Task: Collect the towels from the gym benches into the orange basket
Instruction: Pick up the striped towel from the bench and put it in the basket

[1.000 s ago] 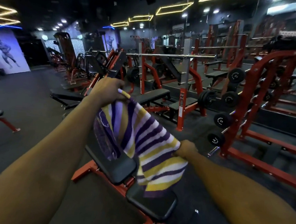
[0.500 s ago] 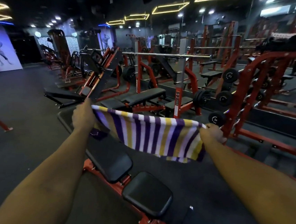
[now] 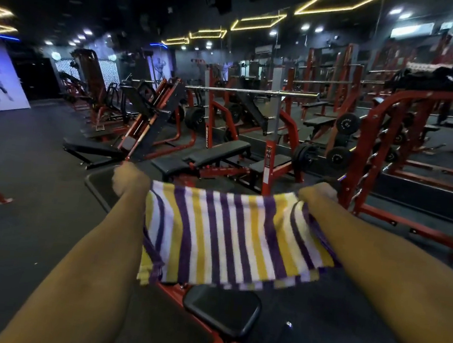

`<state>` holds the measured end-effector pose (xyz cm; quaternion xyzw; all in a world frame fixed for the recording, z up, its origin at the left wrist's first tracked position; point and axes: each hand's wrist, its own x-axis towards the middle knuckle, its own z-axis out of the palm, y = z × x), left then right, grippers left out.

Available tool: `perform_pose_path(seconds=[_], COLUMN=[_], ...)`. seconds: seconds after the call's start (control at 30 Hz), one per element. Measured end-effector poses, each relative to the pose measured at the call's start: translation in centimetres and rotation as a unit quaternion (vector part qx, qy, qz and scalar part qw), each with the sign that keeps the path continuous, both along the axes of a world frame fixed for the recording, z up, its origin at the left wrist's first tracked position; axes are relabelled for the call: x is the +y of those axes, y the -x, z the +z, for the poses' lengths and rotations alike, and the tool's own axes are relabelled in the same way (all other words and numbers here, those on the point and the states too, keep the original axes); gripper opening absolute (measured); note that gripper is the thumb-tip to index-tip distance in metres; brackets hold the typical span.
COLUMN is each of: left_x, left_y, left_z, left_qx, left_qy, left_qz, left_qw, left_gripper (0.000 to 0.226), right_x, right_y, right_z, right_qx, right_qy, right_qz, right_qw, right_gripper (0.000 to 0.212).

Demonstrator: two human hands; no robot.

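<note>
towel [image 3: 230,235]: soft terry cloth | bench pad [image 3: 221,309]: smooth matt vinyl | floor [image 3: 29,224]: matt rubber

Left hand [image 3: 129,180], right hand [image 3: 318,194] — outstretched, clenched

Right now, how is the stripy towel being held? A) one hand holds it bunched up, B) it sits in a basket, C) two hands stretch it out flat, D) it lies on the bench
C: the left hand and right hand each grip a top corner, so the striped towel hangs spread between them above the bench.

Red-framed bench [image 3: 221,313] with black pads, standing on dark gym floor [image 3: 30,213]; pads bare
</note>
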<state>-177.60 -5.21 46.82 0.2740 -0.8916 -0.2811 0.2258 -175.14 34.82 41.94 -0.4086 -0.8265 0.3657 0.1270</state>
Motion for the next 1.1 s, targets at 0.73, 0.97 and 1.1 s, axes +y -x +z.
perform_pose_path(seconds=[0.73, 0.97, 1.1], left_x=[12.9, 9.9, 10.0], left_y=[-0.7, 1.8, 1.1], left_z=[1.4, -3.9, -5.4], left_qx=[-0.100, -0.243, -0.213], left_qy=[-0.260, 0.120, 0.177], left_qz=[-0.475, -0.533, -0.507], left_qw=[0.835, 0.801, 0.816], left_gripper=[0.019, 0.104, 0.038], right_x=[-10.1, -6.4, -2.5], right_y=[-0.6, 0.0, 0.2], right_z=[2.5, 3.0, 1.6], right_qx=[0.177, 0.268, 0.273], right_qy=[0.047, 0.114, 0.107], right_qz=[0.472, 0.436, 0.333], right_qw=[0.862, 0.851, 0.896], right_gripper=[0.022, 0.037, 0.037])
